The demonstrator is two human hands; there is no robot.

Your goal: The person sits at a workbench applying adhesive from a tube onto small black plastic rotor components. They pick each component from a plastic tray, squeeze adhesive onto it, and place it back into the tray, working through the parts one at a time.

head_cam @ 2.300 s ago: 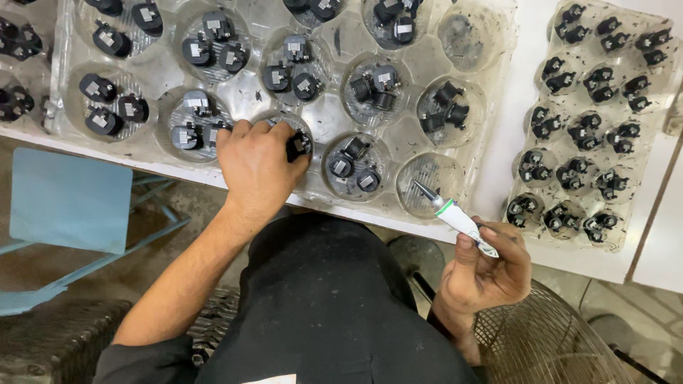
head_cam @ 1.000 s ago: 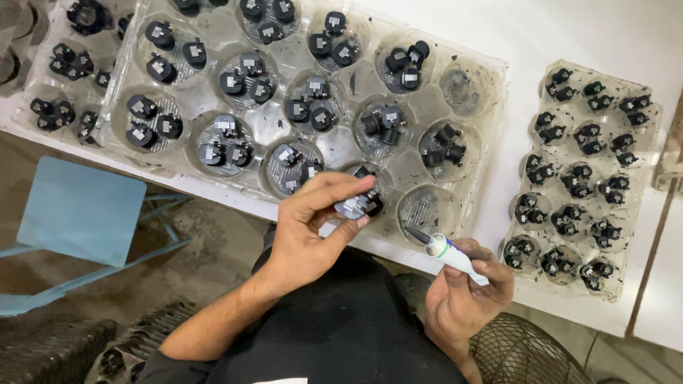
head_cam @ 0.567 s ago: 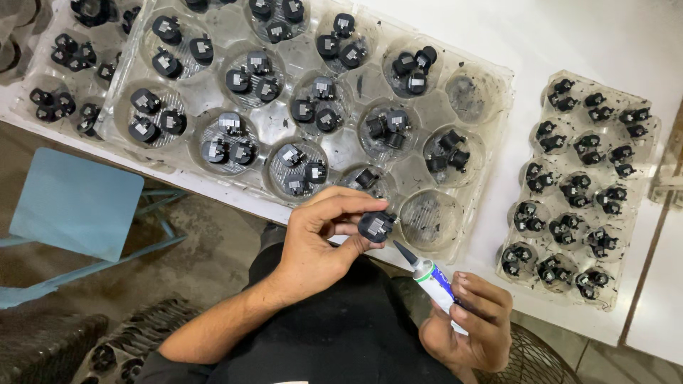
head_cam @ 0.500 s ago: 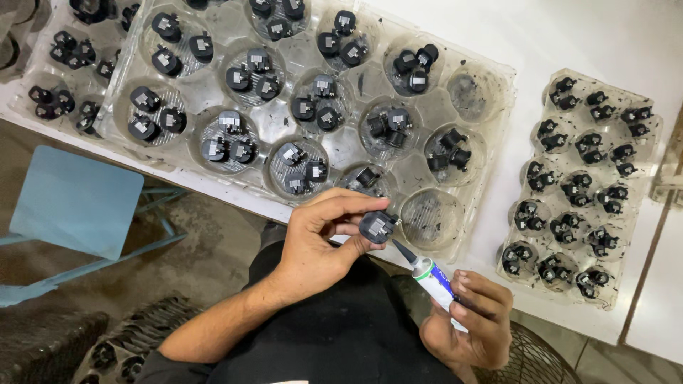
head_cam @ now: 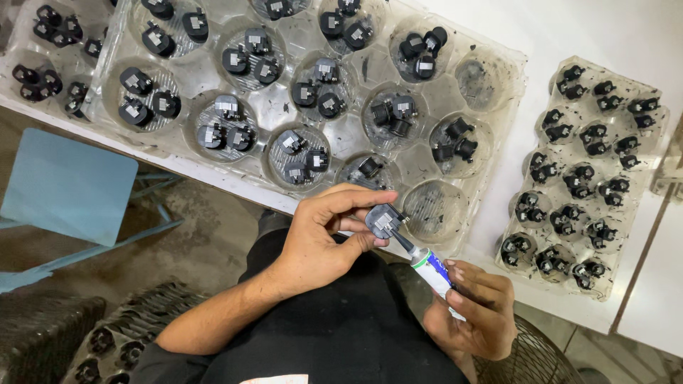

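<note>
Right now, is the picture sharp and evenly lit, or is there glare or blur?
Head view: the left hand and small black part are sharp; soft glare on the clear plastic tray; floor at lower left dim; right hand with its tube clear.

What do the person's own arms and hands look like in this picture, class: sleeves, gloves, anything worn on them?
Both hands are bare, with no gloves. The left hand shows no ring or watch, and its forearm is uncovered as far as the picture shows, with no sleeve in sight. The right hand is bare too, with short nails; only its wrist shows. The dark clothing below belongs to the person's body.
</note>
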